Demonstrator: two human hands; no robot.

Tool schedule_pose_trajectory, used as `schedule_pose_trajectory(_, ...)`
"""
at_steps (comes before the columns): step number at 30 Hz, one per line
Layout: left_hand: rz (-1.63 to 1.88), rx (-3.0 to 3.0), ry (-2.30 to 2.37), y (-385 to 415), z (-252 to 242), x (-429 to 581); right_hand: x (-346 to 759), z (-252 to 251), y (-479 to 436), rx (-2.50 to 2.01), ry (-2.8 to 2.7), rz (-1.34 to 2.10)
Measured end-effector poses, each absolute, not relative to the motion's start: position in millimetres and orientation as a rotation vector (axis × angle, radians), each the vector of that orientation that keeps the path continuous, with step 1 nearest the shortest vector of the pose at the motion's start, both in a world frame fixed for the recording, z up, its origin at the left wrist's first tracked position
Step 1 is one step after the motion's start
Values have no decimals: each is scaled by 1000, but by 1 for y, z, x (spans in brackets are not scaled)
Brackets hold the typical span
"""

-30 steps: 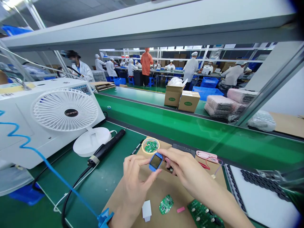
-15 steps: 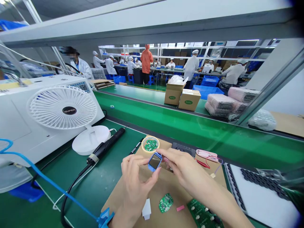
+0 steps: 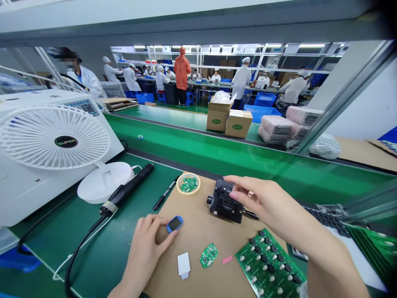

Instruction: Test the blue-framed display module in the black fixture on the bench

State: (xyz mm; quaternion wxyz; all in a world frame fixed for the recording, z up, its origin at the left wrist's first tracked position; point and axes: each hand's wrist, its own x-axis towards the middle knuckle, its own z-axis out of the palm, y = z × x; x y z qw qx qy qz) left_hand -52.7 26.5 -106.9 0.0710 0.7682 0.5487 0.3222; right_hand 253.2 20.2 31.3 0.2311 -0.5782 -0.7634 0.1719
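**Right hand (image 3: pixel 266 203) shifted off smartwatch (image 3: pixel 174 224) to jig (image 3: pixel 225 201)**

1 blue smartwatch is now grasped by the left hand (image 3: pixel 145 248) alone, over the cardboard mat (image 3: pixel 198 231); the right hand is held open at the 1 black jig, fingers spread; 1 tape ring (image 3: pixel 188 183) is filled with small green circuit boards (image 3: pixel 190 185), too heaped to be counted; 1 loose green board (image 3: pixel 209 255) and 1 button-studded panel (image 3: pixel 268 260) are laid on the mat.
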Motion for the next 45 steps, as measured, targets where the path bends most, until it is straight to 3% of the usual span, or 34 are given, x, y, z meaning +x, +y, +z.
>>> schedule_pose_trajectory(5,978,2334,1666,21,-100,-42,255,41,12,-1624,-2130,519)
schedule_pose_trajectory(16,943,2379,1183,12,-68,2,275,48,-2,-1595,-2057,418)
schedule_pose_trajectory(35,1010,2301,1424,30,-76,-26,306,69,-20,-1797,-1851,325)
schedule_pose_trajectory(40,822,2206,1578,41,-75,-43,301,70,-22,-1723,-1958,446)
schedule_pose_trajectory(45,568,2509,1662,123,-57,-63,301,57,-22,-1702,-1927,343)
